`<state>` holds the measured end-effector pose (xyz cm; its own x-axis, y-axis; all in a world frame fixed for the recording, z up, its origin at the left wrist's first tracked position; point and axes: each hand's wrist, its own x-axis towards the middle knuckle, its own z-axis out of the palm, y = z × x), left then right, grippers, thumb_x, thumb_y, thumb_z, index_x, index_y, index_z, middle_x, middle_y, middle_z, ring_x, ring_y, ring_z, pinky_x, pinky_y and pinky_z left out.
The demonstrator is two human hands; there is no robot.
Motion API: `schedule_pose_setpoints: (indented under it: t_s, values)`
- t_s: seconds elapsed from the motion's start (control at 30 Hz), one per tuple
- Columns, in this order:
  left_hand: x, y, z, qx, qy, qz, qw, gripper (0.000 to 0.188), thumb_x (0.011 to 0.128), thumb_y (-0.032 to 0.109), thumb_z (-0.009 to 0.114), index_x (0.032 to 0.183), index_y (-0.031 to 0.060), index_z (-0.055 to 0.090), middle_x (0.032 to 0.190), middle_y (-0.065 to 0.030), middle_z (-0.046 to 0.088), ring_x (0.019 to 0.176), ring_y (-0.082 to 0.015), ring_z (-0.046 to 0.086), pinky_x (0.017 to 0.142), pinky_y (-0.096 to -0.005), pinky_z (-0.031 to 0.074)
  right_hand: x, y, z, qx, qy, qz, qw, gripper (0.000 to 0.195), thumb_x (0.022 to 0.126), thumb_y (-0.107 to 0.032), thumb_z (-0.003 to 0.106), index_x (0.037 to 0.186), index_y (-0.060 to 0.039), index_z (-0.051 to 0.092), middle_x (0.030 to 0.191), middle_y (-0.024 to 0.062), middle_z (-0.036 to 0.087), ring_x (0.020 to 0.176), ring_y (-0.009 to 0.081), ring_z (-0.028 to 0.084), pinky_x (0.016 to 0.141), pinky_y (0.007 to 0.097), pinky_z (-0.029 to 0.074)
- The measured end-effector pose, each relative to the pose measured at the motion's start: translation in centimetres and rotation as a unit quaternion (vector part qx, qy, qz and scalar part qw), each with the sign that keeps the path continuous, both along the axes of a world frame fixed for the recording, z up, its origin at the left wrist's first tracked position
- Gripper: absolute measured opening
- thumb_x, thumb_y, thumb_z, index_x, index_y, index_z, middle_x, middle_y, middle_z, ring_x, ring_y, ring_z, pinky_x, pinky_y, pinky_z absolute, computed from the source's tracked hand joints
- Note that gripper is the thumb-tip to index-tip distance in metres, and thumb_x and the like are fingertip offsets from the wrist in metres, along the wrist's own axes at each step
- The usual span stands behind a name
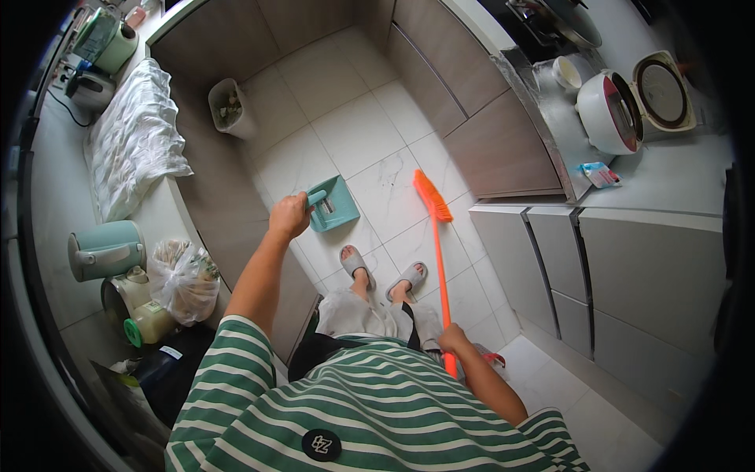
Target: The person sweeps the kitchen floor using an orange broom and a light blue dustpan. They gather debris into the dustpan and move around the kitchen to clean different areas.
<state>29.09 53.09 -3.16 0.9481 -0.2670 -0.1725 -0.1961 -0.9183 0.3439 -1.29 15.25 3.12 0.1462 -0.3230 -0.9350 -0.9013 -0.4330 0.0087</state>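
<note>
My left hand [289, 216] is closed around the handle of a teal plastic dustpan [337, 205], which is in front of my feet and left of centre. On the right, my right hand [452, 338] grips the long orange handle of a broom [439, 265]. The orange broom head [433, 194] is near the white tiled floor [371, 138], close to the lower cabinets; I cannot tell whether its bristles touch. Small dark specks of debris [392, 179] lie on the tiles between the dustpan and the broom head.
A white bin [233, 109] with scraps stands by the left cabinets. A white cloth [135, 138], a teal kettle [106, 251] and a knotted plastic bag [184, 283] are on the left counter. An open rice cooker [607, 112] sits right, above cabinets and a grey refrigerator [646, 253].
</note>
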Motion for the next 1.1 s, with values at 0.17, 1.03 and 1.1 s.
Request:
schedule_pose_setpoints:
  t_s: [0.17,1.03,1.1]
  values:
    - [0.2,1.0,0.5,0.001,0.022,0.01,1.0,0.027,0.083,0.028,0.065,0.086,0.005,0.053,0.077,-0.0182,0.062,0.074,-0.0387,0.061,0.064,-0.0492,0.048,-0.6,3.1,1.1,0.007,-0.025,0.151,0.988,0.023,0.078,0.0,0.053,0.096,0.0135,0.056,0.081,0.0245,0.065,0.06,0.0323,0.067,0.044,0.0416,0.053]
    - [-1.5,3.7,2.3,0.021,0.084,0.041,0.995,0.026,0.085,0.027,0.064,0.087,0.0036,0.053,0.081,-0.0184,0.063,0.079,-0.0384,0.061,0.068,-0.0495,0.048,9.8,-0.8,-0.1,-0.076,-0.036,0.056,0.995,0.025,0.076,0.006,0.048,0.098,0.0148,0.058,0.067,0.0228,0.064,0.048,0.032,0.064,0.04,0.0418,0.051]
    - [-1.8,4.4,2.9,0.012,0.075,0.067,0.995,0.026,0.085,0.027,0.064,0.086,0.0031,0.053,0.081,-0.019,0.063,0.08,-0.0391,0.061,0.069,-0.0498,0.047,7.8,-0.8,-1.6,-0.079,-0.041,0.09,0.992,0.027,0.074,0.0,0.055,0.097,0.0131,0.059,0.079,0.0276,0.066,0.067,0.0376,0.068,0.056,0.0436,0.056]
